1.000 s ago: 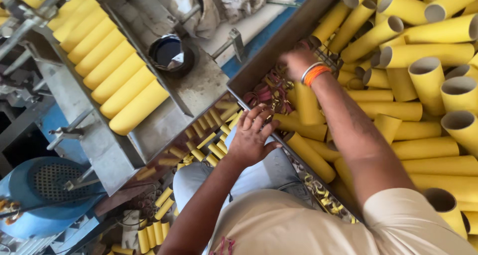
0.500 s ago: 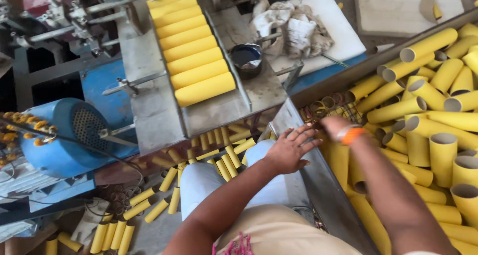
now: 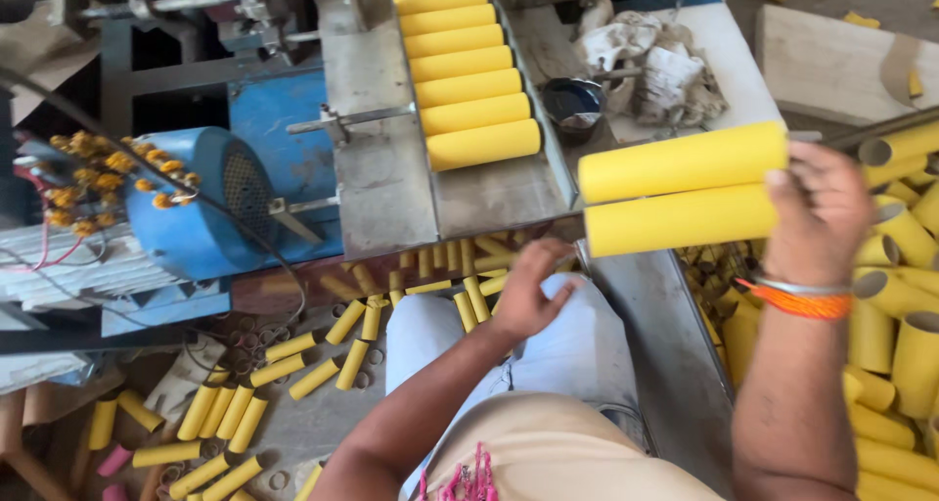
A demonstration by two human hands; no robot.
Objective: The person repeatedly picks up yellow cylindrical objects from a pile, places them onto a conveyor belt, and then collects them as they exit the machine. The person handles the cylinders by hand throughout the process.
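My right hand (image 3: 820,210) grips two long yellow cardboard tubes (image 3: 680,190), held level, one above the other, above the edge of the grey metal machine tray (image 3: 377,183). An orange band sits on that wrist. My left hand (image 3: 526,288) hovers over my knee with fingers apart, holding nothing, near small yellow tube pieces (image 3: 469,278). A row of several yellow tubes (image 3: 468,70) lies side by side in the machine's chute.
A big pile of yellow tubes (image 3: 895,296) fills the bin at right. A blue motor (image 3: 201,203) sits at left. A dark bowl (image 3: 573,105) and rags (image 3: 650,66) lie on the bench. Short tubes (image 3: 230,413) litter the floor.
My right hand has come up out of the bin with two yellow tubes and swung left toward the machine. My left hand stayed near my knee. The view shifted left.
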